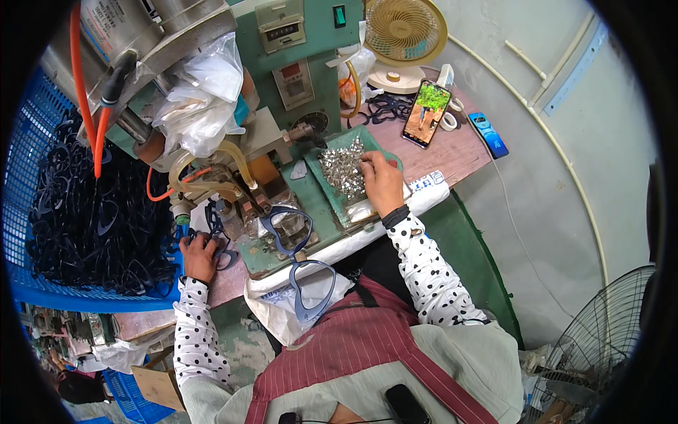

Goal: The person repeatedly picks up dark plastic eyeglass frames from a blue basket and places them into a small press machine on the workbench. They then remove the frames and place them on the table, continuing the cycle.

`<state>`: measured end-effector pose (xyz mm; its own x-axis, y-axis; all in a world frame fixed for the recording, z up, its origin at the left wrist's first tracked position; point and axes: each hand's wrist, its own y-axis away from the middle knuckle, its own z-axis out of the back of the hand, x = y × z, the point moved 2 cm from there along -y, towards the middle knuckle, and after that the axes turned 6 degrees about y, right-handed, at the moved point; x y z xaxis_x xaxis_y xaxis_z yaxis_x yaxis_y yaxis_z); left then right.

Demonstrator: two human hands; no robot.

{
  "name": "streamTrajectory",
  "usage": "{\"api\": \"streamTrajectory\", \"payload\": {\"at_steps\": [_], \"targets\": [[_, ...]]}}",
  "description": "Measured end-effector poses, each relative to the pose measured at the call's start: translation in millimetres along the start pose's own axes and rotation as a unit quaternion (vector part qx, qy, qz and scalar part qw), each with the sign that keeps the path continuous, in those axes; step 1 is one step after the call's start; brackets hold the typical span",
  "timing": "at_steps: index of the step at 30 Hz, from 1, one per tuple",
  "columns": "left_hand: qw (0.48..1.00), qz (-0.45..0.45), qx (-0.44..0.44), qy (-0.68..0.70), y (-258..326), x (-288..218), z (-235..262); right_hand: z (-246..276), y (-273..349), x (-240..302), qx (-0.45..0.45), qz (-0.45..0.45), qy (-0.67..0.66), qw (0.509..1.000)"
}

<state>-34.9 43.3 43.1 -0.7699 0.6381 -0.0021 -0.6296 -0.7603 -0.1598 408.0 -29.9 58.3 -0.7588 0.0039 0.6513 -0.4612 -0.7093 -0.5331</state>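
Note:
My left hand (200, 258) rests at the table's edge, fingers apart, touching a few loose dark blue spectacle frames (227, 260). My right hand (383, 185) reaches into a green tray (330, 192) with its fingertips drawn together at a heap of small shiny metal parts (343, 168). Whatever lies between those fingertips is too small to make out. In front of me a blue spectacle frame (311, 263) sits at the machine's metal fixture (272, 212), its lower rim hanging over a white plastic bag (282, 311).
A blue basket (152, 304) full of dark frames stands at left. The green machine (282, 71) rises ahead with orange hoses (79, 85). On the right of the table are a lit phone (426, 113), a blue phone-like device (488, 135) and a small fan (405, 32). A caged fan (600, 339) stands at lower right.

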Motion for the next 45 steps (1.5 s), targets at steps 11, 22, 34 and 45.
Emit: {"api": "streamTrajectory", "payload": {"at_steps": [11, 22, 34, 45], "targets": [[0.924, 0.256, -0.243, 0.146, -2, 16, 48, 24, -7, 67, 0.046, 0.037, -0.152, 0.987], [0.811, 0.191, -0.425, 0.354, -10, -59, 94, 17, 3, 157, 0.231, -0.044, -0.276, 0.932], [0.847, -0.207, -0.407, 0.274, -21, -163, 150, 6, 9, 168, 0.239, -0.106, -0.343, 0.902], [0.849, -0.325, -0.301, 0.287, -42, -198, 108, 9, -22, 6, 0.055, -0.035, -0.018, 0.998]]}}
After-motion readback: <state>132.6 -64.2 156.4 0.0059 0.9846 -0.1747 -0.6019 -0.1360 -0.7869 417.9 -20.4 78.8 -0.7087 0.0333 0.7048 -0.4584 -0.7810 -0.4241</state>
